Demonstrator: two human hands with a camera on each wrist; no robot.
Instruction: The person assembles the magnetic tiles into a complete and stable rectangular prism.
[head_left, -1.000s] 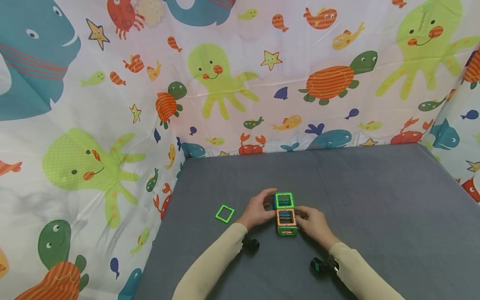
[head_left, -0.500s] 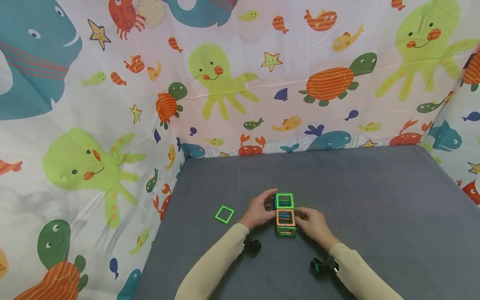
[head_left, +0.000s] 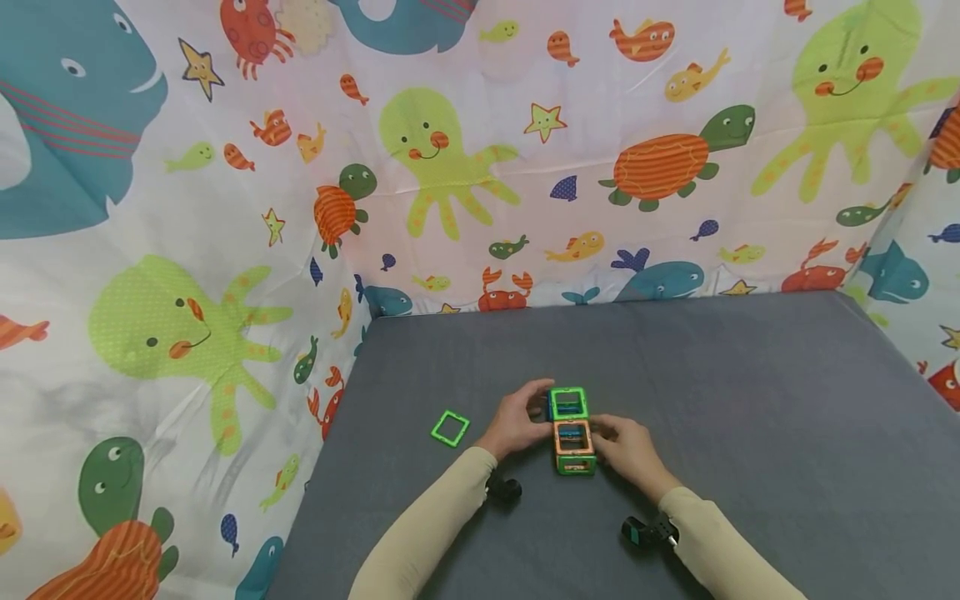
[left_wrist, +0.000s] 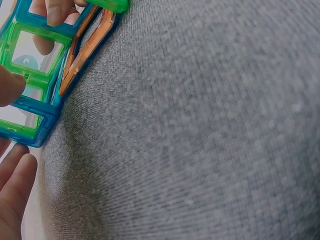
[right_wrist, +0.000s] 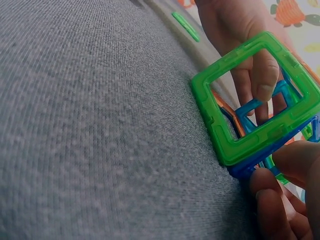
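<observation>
A block built from square magnetic tiles (head_left: 573, 437), with green, orange and blue frames, stands on the grey cloth between both hands. My left hand (head_left: 516, 419) holds its left side, the thumb near the middle and the fingers toward the far end. My right hand (head_left: 626, 446) pinches its right side near the middle. In the right wrist view a green square frame (right_wrist: 232, 150) forms the block's near end, with blue frames behind it. Blue and green frames (left_wrist: 37, 60) appear beside the left thumb in the left wrist view. The far-side fingertips are partly hidden.
A loose green square tile (head_left: 450, 428) lies flat on the cloth, left of the left hand. The grey cloth (head_left: 712, 358) covers the table. A sea-animal printed curtain (head_left: 480, 200) encloses the back and sides.
Both hands keep their hold on the tile block, which stays in almost the same place. The whole view shifts very slightly.
</observation>
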